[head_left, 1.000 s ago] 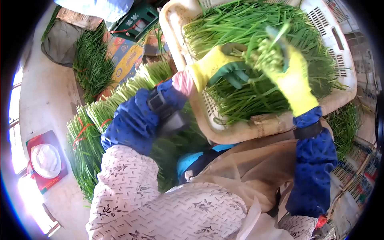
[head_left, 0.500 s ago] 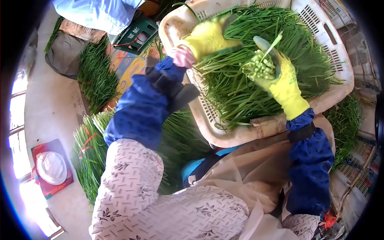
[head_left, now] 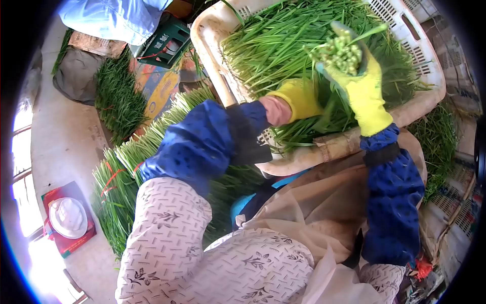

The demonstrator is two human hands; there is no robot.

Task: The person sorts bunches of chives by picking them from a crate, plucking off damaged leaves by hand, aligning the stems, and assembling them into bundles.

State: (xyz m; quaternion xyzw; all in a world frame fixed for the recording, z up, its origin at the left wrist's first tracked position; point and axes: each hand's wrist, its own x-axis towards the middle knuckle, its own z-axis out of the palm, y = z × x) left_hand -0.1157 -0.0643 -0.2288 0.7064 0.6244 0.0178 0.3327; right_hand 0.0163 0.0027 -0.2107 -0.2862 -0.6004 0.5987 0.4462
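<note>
A white plastic basket (head_left: 206, 38) in front of me holds a heap of green garlic chives (head_left: 283, 43). My right hand (head_left: 368, 91), in a yellow glove with a grey-green palm, is closed round a bunch of chives (head_left: 343, 57). The pale cut ends of this bunch face me, and one stalk sticks out to the right. My left hand (head_left: 299, 99), gloved the same way, is low over the near side of the basket, below and left of the bunch. Its fingers are blurred and partly hidden among the leaves, so its grip does not show.
Tied chive bundles (head_left: 114, 177) stand at my left, with more chives (head_left: 119, 96) lying beyond. A green crate (head_left: 167, 43) sits near a person's light blue clothing (head_left: 114, 17). A white mask-like object (head_left: 68, 217) rests on a red box. Loose chives (head_left: 440, 147) lie right of the basket.
My left hand has come from the far left of the basket down toward me, below the bunch. My right hand keeps its hold on the bunch, raised slightly in view.
</note>
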